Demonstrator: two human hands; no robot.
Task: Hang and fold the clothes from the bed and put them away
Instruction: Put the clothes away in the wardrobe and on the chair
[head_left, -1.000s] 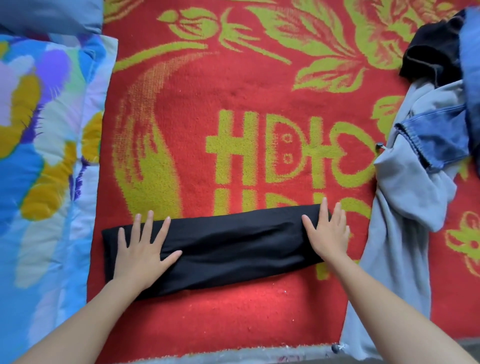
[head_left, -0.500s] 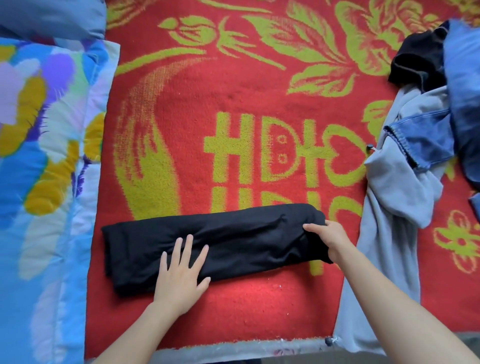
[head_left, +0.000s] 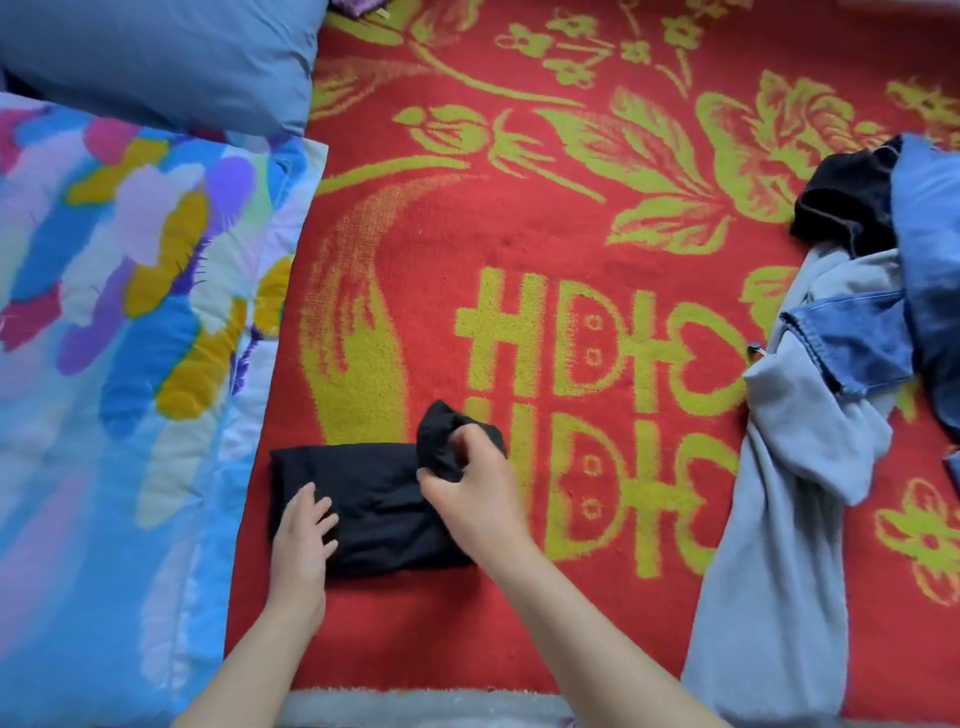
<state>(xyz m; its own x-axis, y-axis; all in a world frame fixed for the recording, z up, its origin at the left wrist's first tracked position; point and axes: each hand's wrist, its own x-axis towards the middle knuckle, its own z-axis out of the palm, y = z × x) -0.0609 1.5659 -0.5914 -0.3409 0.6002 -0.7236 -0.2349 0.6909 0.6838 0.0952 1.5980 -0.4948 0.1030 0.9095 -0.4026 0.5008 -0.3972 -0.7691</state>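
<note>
Folding is under way on the black cloth garment (head_left: 384, 514), a soft flattened strip laid on the red woollen blanket (head_left: 519, 234) patterned with yellow-green flowers. Half a second ago it was stretched out long; now its right end has been lifted and carried over toward the middle, so the bundle is much shorter. That end is bunched in the right hand (head_left: 478, 493), whose fingers are curled round the cloth. The hand is blurred by motion, so how the thumb sits cannot be told. The garment's left part is pressed down by the left hand (head_left: 301, 535), laid on it with fingers loosely spread and nothing clasped. The fold is judged nearly closed, with laying down and smoothing left before it can be put away.

Well to the right of the black garment, a pale grey-blue sweatshirt (head_left: 779, 519) is heaped with a blue denim piece (head_left: 857, 343) and a second dark garment (head_left: 841, 208), none yet folded. Near its left end, but apart, lies the edge of a bright multicoloured quilt (head_left: 104, 364). Beyond the quilt a plain blue pillow (head_left: 156, 52) is seen.
</note>
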